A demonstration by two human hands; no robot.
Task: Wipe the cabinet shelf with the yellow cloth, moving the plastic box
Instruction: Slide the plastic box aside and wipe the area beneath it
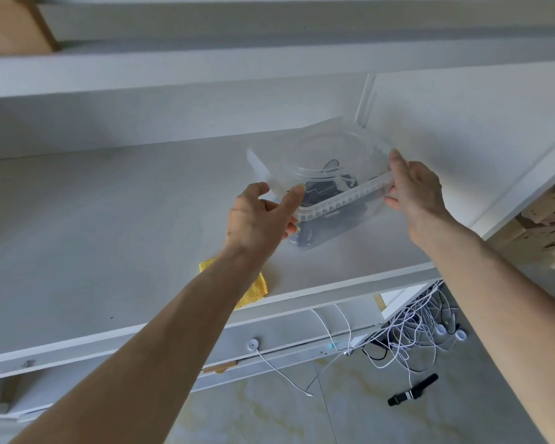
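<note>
Clear thin plastic box [327, 181] sits at the right end of the cabinet shelf [109, 219], left hand [263, 219] and right hand [414, 193] gripping its ribbed rim; probably light, flexible, slippery; yellow cloth [253, 290] lies near the shelf's front edge

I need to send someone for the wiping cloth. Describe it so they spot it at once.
Look at the wide white cabinet shelf at chest height. Near its front edge, left of the clear plastic box held between the left hand and right hand, lies the yellow cloth, partly hidden under the left forearm. It is the only brightly coloured, woven thing there.
</note>
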